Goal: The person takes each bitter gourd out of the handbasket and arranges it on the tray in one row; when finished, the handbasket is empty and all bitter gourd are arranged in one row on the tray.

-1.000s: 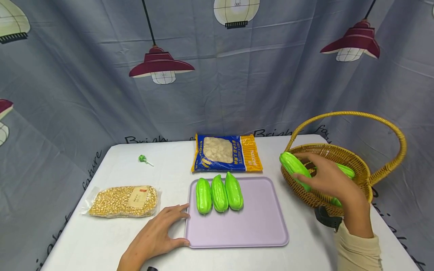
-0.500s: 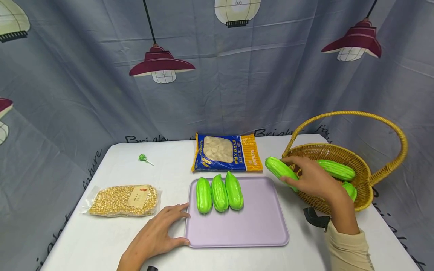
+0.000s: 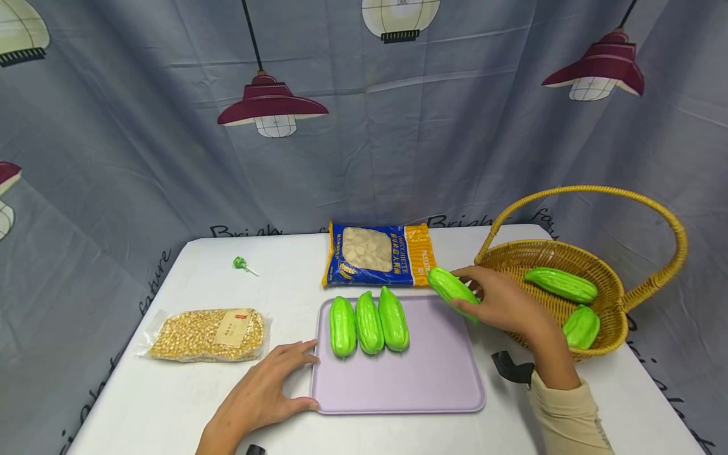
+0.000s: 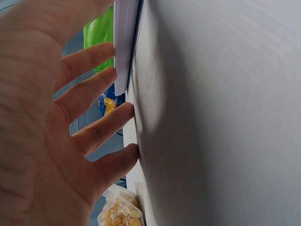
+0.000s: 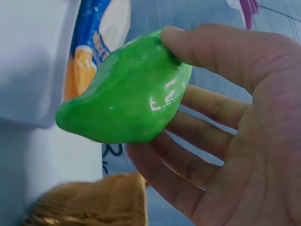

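Observation:
My right hand [image 3: 503, 302] holds a glossy green ribbed gourd [image 3: 452, 287] between thumb and fingers, over the tray's far right corner. Seen from the right wrist, this gourd [image 5: 127, 94] tapers to a blunt tip, and the thumb presses its upper side. Three similar gourds [image 3: 369, 323] lie side by side on the left part of the lilac tray [image 3: 421, 385]. Along the tray's left edge rests my left hand [image 3: 264, 392], fingers spread and touching the rim. Two more gourds [image 3: 560, 285] lie in the wicker basket [image 3: 611, 335] at the right.
A blue and yellow pasta bag [image 3: 378, 256] lies behind the tray. To the left is a clear pack of corn kernels [image 3: 207, 335], with a green lollipop [image 3: 241, 263] farther back. The basket's tall handle [image 3: 580, 189] arches above it. A grey curtain [image 3: 364, 158] hangs behind the table.
My right hand has carried the gourd leftward from the basket's rim to the tray's far right corner. The gourds left in the basket show more fully. My left hand has stayed put.

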The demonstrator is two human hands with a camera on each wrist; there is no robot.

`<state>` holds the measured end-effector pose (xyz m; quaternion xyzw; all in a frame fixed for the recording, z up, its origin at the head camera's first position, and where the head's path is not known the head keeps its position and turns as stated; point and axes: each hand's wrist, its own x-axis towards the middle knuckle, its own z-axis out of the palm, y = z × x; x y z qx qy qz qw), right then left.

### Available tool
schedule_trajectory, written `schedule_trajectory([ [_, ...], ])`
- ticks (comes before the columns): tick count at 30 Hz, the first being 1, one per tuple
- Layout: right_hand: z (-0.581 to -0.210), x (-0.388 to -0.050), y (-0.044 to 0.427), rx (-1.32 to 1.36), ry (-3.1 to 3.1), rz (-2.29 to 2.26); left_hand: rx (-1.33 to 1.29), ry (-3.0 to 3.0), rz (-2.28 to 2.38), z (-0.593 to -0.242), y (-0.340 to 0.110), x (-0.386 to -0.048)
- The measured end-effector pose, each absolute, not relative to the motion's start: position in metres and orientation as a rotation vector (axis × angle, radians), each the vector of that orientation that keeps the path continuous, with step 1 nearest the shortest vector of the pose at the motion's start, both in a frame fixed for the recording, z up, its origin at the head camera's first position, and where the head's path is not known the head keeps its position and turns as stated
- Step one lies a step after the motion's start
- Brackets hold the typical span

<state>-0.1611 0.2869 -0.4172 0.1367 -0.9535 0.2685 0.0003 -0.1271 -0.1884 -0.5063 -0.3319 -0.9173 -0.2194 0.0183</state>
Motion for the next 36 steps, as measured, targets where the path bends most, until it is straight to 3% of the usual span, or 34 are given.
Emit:
schedule_trajectory([
  [17, -0.443, -0.174, 0.253, 0.512, -3.076, 0.844, -1.027, -2.849, -0.684, -0.506, -0.189, -0.127],
  [36, -0.457, -0.174, 0.222, 0.358, -3.179, 0.865, -1.038, -2.839, -0.682, -0.505, -0.189, -0.127],
])
